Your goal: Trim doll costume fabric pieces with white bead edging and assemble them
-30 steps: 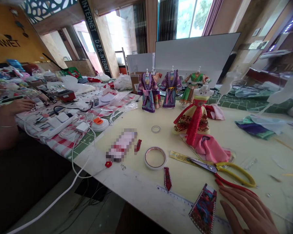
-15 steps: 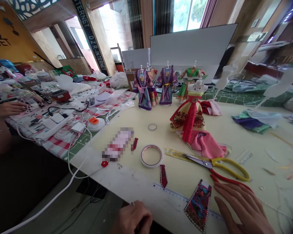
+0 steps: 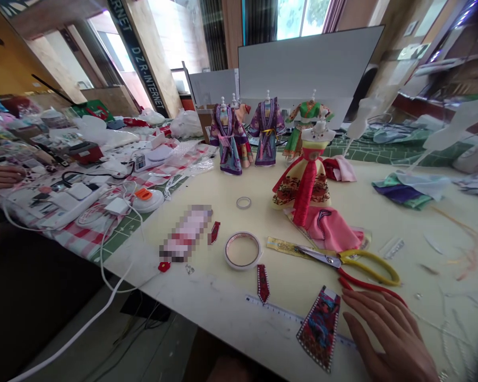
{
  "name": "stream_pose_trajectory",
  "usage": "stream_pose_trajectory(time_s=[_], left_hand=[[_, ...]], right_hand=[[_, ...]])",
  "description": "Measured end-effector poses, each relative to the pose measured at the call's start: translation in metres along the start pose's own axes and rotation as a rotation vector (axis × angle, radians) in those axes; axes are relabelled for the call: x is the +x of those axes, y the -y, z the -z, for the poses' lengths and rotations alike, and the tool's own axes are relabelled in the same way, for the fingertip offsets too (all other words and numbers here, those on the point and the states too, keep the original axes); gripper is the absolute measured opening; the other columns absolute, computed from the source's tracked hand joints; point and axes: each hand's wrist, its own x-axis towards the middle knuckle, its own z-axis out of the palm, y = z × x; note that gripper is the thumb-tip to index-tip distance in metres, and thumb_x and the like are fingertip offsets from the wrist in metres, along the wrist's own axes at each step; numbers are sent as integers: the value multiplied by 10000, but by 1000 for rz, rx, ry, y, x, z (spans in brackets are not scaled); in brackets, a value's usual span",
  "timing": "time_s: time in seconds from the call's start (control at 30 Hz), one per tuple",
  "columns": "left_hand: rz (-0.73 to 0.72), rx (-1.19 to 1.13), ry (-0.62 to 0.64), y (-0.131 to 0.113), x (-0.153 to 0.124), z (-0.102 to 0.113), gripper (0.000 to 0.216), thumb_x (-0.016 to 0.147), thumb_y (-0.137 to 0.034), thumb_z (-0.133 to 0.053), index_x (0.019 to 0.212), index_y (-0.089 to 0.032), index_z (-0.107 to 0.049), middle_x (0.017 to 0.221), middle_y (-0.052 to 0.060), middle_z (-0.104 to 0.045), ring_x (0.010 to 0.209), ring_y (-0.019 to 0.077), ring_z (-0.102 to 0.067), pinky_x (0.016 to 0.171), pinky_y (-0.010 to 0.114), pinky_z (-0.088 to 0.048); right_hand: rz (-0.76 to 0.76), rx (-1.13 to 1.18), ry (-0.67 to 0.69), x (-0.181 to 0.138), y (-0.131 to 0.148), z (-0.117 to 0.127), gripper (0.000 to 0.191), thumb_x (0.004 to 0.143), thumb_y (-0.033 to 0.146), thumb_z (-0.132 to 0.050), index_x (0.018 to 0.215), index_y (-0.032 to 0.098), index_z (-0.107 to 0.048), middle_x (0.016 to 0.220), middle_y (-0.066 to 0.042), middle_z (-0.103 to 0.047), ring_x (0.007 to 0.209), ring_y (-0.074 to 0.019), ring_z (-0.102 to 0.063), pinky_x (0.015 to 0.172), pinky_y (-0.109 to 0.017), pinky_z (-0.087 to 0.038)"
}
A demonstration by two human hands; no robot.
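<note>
My right hand point(image 3: 386, 331) lies flat at the lower right, fingers stretched out, holding nothing. Its fingertips are by the red handle of the scissors point(image 3: 334, 259), whose other handle is yellow. Left of the thumb lies a patterned fabric panel point(image 3: 321, 329) with a beaded edge, partly over a clear ruler point(image 3: 279, 307). A small red pointed fabric piece point(image 3: 263, 284), also bead-edged, touches the ruler's far end. The scissor blades rest over a yellow trim strip point(image 3: 282, 246). My left hand is not in view; a dim shape below the table edge is too dark to make out.
A tape roll point(image 3: 242, 250) and a smaller ring point(image 3: 244, 202) lie mid-table. A dress form in a red and yellow dress point(image 3: 305, 185) stands behind pink cloth point(image 3: 332, 228). Other dressed forms are farther back. White cables point(image 3: 103, 313) hang at the left; another person's hand point(image 3: 2, 178) is there.
My left hand, closed at the table's front edge before, has dropped out of sight. My right hand stays flat by the scissors. The view has shifted slightly.
</note>
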Motion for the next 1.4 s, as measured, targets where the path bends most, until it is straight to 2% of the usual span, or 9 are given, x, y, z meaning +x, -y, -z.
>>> stream_pose_trajectory(time_s=[0.1, 0.17, 0.37, 0.53, 0.67, 0.83, 1.1, 1.3, 1.4], left_hand=[[52, -136, 75, -5, 14, 0, 424, 779, -365, -607, 1195, -290, -586, 1064, 55, -680, 1009, 273, -615, 813, 365, -524], [105, -269, 104, -8, 16, 3, 435, 817, -383, -580, 1245, -314, -541, 1126, 62, -646, 1096, 292, -565, 862, 428, -502], [147, -358, 111, -4, 12, 11, 306, 900, -339, -533, 1185, -229, -539, 1249, 91, -537, 1080, 229, -550, 897, 438, -475], [182, -372, 123, 2, 8, 12, 428, 802, -393, -608, 1224, -367, -539, 1225, 70, -593, 1174, 333, -507, 899, 479, -479], [192, -369, 124, 6, 7, 15, 449, 823, -426, -546, 1268, -374, -506, 1236, 70, -592, 1187, 347, -496, 933, 502, -452], [156, -353, 119, 4, 16, 16, 390, 834, -416, -572, 1219, -359, -543, 1245, 64, -580, 1193, 323, -482, 931, 457, -458], [105, -290, 81, -9, 27, 22, 278, 911, -321, -517, 1160, -199, -547, 1219, 87, -545, 1029, 207, -567, 867, 416, -492], [15, -191, 186, -4, 13, 30, 278, 877, -324, -541, 1150, -287, -583, 1285, 57, -542, 1145, 268, -518, 963, 421, -430], [-59, -149, 267, -5, 9, 22, 224, 811, -274, -595, 1025, -300, -655, 1115, 21, -663, 1027, 266, -604, 874, 349, -484]], right_hand=[[-13, -11, -3, -1, 0, 0, 231, 880, 280, -495, 1035, 154, -611, 1019, -101, -670, 967, -277, -588, 886, -456, -407], [-31, -21, -5, -2, -1, 0, 234, 886, 288, -489, 1033, 152, -610, 1022, -105, -669, 972, -279, -584, 888, -459, -404], [-60, -16, -1, -1, -1, 0, 241, 889, 293, -492, 1052, 161, -611, 1032, -94, -671, 969, -264, -595, 907, -457, -408], [-76, -23, 8, -1, -2, 0, 261, 889, 312, -488, 1059, 160, -614, 1050, -104, -667, 980, -277, -595, 909, -478, -405], [-87, -20, 10, -1, -3, -1, 258, 889, 314, -490, 1054, 166, -622, 1043, -97, -672, 977, -274, -600, 901, -473, -416], [-97, -18, -3, 0, -3, -2, 260, 884, 314, -499, 1062, 169, -622, 1043, -93, -669, 979, -274, -591, 898, -476, -417], [-106, -8, -13, 0, 0, 0, 211, 888, 274, -508, 1040, 163, -602, 1007, -97, -664, 968, -265, -568, 892, -472, -410], [-139, 32, -18, 1, 6, 5, 204, 884, 237, -521, 1064, 175, -596, 1059, -91, -652, 1023, -261, -552, 932, -479, -391], [-143, 43, -34, 2, 9, 7, 202, 877, 218, -530, 1064, 180, -595, 1058, -87, -653, 1018, -258, -554, 935, -482, -391]])
